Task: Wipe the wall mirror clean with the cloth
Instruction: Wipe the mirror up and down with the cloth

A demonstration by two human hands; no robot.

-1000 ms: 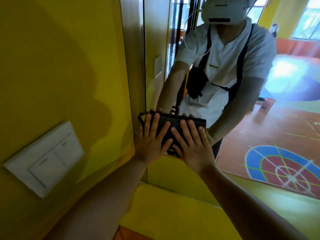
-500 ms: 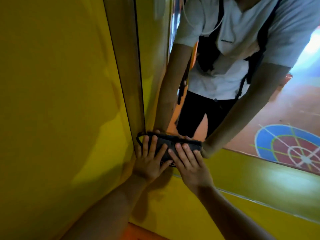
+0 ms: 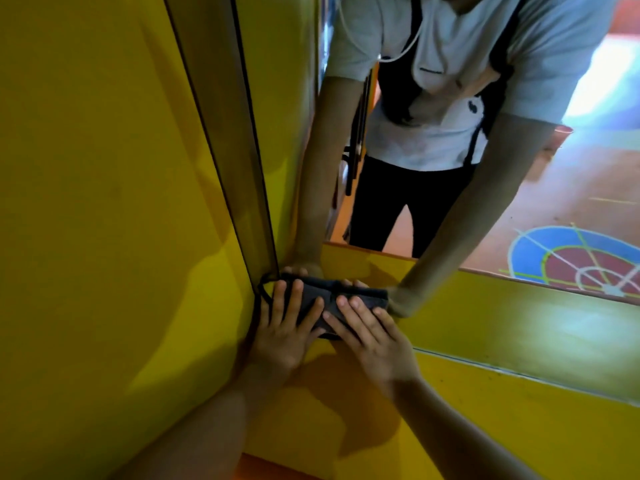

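A folded dark grey cloth (image 3: 317, 301) lies flat against the wall mirror (image 3: 519, 306), right at the mirror's lower left corner. My left hand (image 3: 282, 332) presses the cloth's left half with straight, spread fingers. Beside it, my right hand (image 3: 372, 332) presses the right half, fingers straight too. The glass reflects both arms, a white shirt and the cloth's upper edge. A thin dark loop on the cloth's left end touches the mirror frame (image 3: 242, 188).
A yellow wall (image 3: 104, 202) meets the mirror along a dark vertical frame on the left. Below the mirror's bottom edge runs a yellow wall band (image 3: 485, 410). The glass reflects an orange floor with a blue and red target (image 3: 575, 261).
Both hands have slid the cloth down the mirror from chest height to its lower left corner. The view has tilted downward, and the wall switch has left the frame.
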